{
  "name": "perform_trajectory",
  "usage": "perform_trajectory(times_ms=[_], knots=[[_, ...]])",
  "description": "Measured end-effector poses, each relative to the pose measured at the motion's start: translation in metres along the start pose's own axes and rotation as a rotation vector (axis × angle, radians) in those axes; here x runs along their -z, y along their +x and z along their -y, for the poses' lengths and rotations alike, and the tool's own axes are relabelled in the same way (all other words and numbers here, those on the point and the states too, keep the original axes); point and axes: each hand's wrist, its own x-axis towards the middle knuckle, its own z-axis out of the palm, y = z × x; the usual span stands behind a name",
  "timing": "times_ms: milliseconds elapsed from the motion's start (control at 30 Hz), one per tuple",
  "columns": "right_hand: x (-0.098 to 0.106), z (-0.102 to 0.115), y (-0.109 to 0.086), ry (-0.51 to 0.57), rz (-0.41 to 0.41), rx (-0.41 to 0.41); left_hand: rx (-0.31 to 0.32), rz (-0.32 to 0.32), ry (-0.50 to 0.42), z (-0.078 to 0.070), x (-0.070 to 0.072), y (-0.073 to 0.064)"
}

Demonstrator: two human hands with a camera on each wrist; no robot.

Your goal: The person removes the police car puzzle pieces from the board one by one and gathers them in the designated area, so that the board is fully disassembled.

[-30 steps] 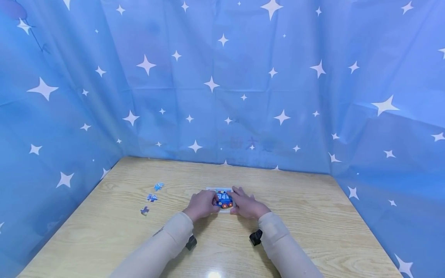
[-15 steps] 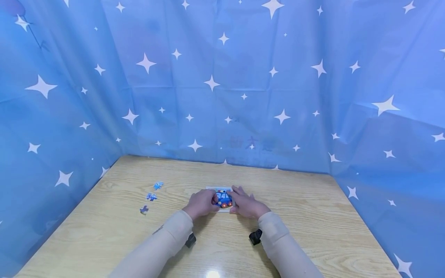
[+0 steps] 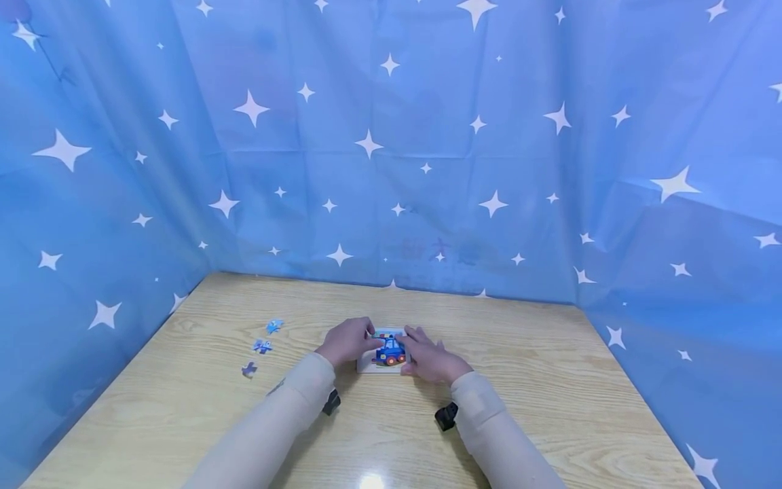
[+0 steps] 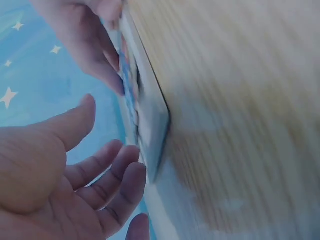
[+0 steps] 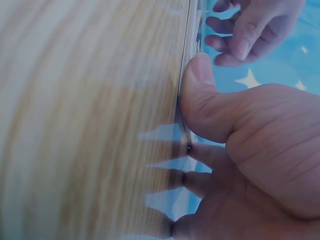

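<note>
A small jigsaw board (image 3: 366,365) lies on the table, its middle and right covered by a picture of a blue vehicle (image 3: 391,352). White backing shows bare at its left side. My left hand (image 3: 349,339) hovers over the board's left end. In the left wrist view that hand's fingers (image 4: 127,187) are loosely spread, with nothing held. My right hand (image 3: 432,358) holds the board's right end. Its thumb (image 5: 202,75) sits against the near edge in the right wrist view, and other fingers touch the table beyond. The right index finger reaches over the picture.
Three loose blue jigsaw pieces lie in a slanting row at the left: an upper piece (image 3: 274,326), a middle piece (image 3: 262,346) and a lower piece (image 3: 248,369). A blue starry curtain (image 3: 391,204) encloses the wooden table (image 3: 537,380) at back and sides.
My left hand has drawn up and left from the picture, and its fingers have spread apart. More of the board's left side shows. The right hand stays on the board.
</note>
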Motion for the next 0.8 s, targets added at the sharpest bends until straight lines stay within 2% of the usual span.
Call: perform_trajectory(times_ms=[100,200,433,633,800], knots=[[0.000,0.000,0.000,-0.016,-0.005,0.004,0.034,-0.020,0.056,0.003,-0.002,0.005],[0.000,0.001,0.000,-0.025,-0.009,0.009,0.059,-0.035,0.073,0.004,-0.005,0.010],[0.001,0.001,0.000,0.009,0.003,0.006,0.059,-0.036,0.099,-0.005,-0.008,0.014],[0.001,0.002,0.000,0.027,0.004,-0.013,0.102,-0.060,0.152,-0.010,-0.009,0.014],[0.001,0.001,0.000,0.034,-0.003,-0.019,0.113,-0.054,0.145,-0.010,-0.012,0.017]])
